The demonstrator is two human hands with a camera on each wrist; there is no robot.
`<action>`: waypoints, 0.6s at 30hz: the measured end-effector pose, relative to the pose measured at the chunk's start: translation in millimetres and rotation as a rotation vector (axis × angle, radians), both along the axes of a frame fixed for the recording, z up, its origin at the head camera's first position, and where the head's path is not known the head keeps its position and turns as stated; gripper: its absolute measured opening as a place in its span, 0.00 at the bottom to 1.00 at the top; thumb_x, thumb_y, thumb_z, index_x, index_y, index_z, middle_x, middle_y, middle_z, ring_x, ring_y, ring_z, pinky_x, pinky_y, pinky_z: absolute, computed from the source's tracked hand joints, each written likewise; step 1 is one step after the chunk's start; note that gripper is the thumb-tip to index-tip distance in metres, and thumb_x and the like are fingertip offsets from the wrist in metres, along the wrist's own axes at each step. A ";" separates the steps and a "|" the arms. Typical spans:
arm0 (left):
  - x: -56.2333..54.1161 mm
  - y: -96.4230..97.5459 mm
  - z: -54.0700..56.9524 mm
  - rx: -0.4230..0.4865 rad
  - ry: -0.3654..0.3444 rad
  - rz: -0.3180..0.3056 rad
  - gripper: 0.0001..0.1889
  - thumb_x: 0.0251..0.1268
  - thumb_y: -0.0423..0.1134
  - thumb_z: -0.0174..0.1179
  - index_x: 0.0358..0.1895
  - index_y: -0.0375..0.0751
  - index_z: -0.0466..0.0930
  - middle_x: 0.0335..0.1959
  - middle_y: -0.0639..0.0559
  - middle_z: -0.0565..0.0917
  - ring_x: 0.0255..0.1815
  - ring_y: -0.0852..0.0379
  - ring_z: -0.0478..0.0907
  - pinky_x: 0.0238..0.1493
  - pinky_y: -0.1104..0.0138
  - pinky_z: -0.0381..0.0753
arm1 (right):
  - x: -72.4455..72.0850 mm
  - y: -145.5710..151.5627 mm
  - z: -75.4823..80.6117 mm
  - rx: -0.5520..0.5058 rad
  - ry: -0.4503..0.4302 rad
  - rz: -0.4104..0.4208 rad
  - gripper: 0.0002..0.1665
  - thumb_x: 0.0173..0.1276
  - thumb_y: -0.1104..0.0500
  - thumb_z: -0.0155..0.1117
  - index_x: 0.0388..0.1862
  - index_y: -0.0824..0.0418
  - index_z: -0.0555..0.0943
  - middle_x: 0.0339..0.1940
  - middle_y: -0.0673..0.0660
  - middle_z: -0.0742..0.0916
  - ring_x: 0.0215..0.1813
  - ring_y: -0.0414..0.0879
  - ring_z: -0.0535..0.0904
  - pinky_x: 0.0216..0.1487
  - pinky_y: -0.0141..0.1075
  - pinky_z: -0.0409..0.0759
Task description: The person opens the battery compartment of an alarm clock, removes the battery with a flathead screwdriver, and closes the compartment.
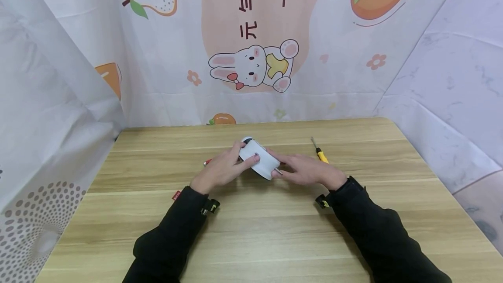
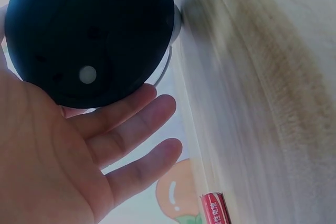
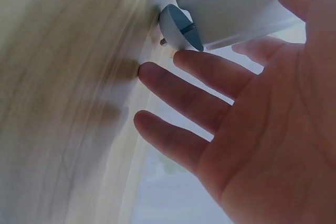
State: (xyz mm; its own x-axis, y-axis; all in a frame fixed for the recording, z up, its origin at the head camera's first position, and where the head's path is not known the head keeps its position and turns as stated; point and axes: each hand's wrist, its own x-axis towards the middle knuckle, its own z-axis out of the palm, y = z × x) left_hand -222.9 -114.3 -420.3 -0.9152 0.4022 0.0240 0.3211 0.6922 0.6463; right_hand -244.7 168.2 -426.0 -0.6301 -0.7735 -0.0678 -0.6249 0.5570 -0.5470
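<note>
Both hands hold a white drum-shaped alarm clock (image 1: 262, 160) tilted above the wooden table. My left hand (image 1: 223, 168) grips its left end, thumb on the white side. At the other end my right hand (image 1: 305, 169) holds it between thumb and forefinger, near a small metal pin. In the left wrist view the clock's round dark face (image 2: 89, 24) has a small pale disc, and three fingers stretch out below it. A bell-like metal dome (image 3: 177, 29) juts from the body in the right wrist view, close to the spread fingertips.
A red battery (image 2: 214, 209) lies on the table beyond the left hand. Past the right hand lies a yellow-handled screwdriver (image 1: 322, 155). A small red tag (image 1: 176, 195) shows beside the left sleeve. A printed curtain (image 1: 165, 73) hangs behind the table (image 1: 251, 239).
</note>
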 end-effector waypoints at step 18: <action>-0.4 0.1 -1.0 -0.008 -0.058 -0.090 0.36 0.73 0.72 0.41 0.64 0.44 0.69 0.45 0.53 0.78 0.44 0.55 0.75 0.42 0.61 0.75 | 1.5 5.7 8.3 0.012 -0.064 -0.088 0.44 0.77 0.32 0.51 0.84 0.47 0.54 0.69 0.54 0.77 0.61 0.45 0.77 0.60 0.46 0.74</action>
